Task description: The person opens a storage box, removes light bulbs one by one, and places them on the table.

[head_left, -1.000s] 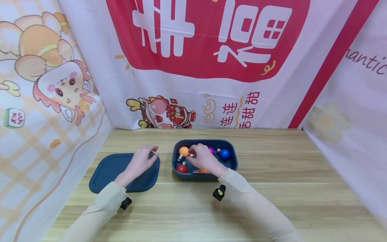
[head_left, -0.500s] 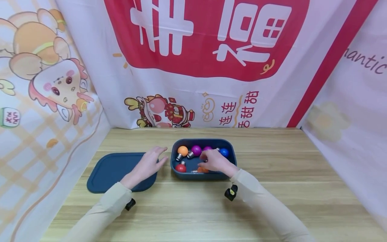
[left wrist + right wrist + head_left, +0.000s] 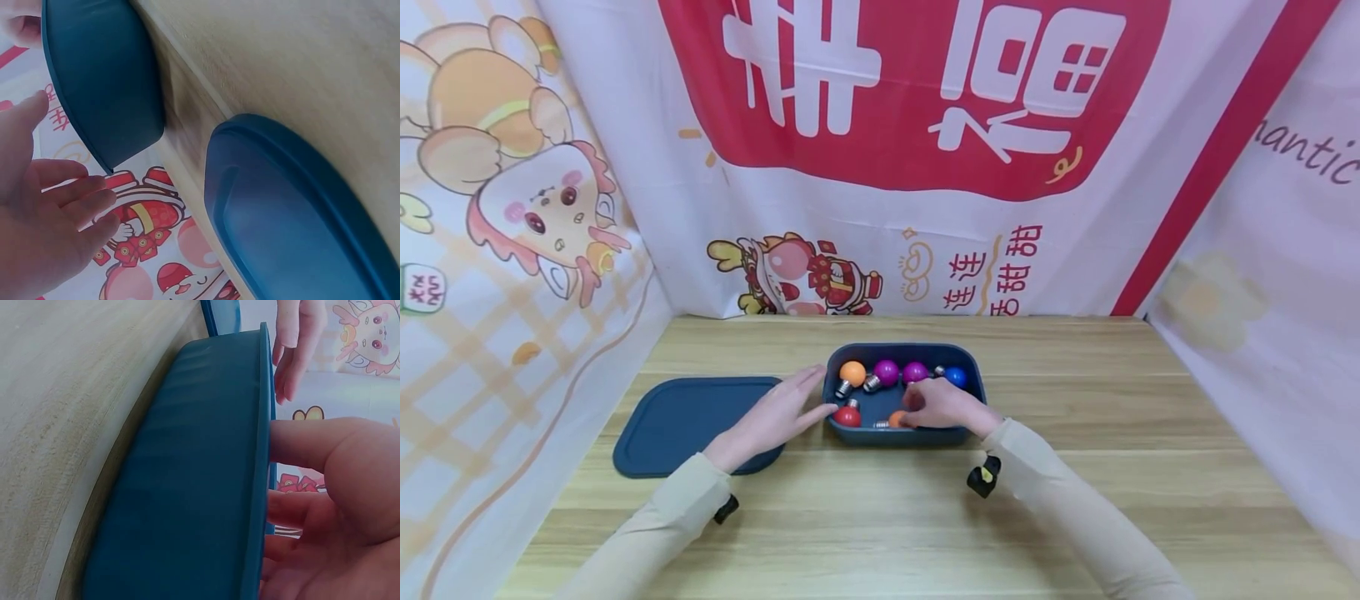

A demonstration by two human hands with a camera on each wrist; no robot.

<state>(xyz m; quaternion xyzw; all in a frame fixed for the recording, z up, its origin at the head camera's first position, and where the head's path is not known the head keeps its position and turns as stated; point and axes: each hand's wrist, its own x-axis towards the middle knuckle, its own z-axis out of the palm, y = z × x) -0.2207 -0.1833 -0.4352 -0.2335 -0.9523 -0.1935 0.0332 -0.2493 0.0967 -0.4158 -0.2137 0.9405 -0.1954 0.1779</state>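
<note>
Looks to me like the step in hand is working with the darker orange bulb (image 3: 897, 419), which lies along the near wall inside the dark blue box (image 3: 887, 437), metal base pointing left. The right hand (image 3: 946, 404) is over and into the box, thumb and fingers bent down at that bulb's globe. Whether it's actually pinching it, I can't tell: the hand covers part of the globe up top, and in the right wrist view the box wall hides the fingertips.

Left hand (image 3: 778, 410) is easier to read: fingers straight, thumb well spread from them, nothing in its grip, right by the box's left end (can't swear whether it touches the rim).

Other bulbs I can see, all in the box: pale orange (image 3: 852, 373), purple (image 3: 886, 372), a 2nd purple (image 3: 915, 372), blue (image 3: 956, 377) and red (image 3: 847, 415). So 6 visible. The lid (image 3: 692, 425) lies flat on the table (image 3: 880, 525), beside the box.

IMO the next move calls for a light, centred fingertip hold, since a round globe could roll, and some care not to knock the neighbours.
</note>
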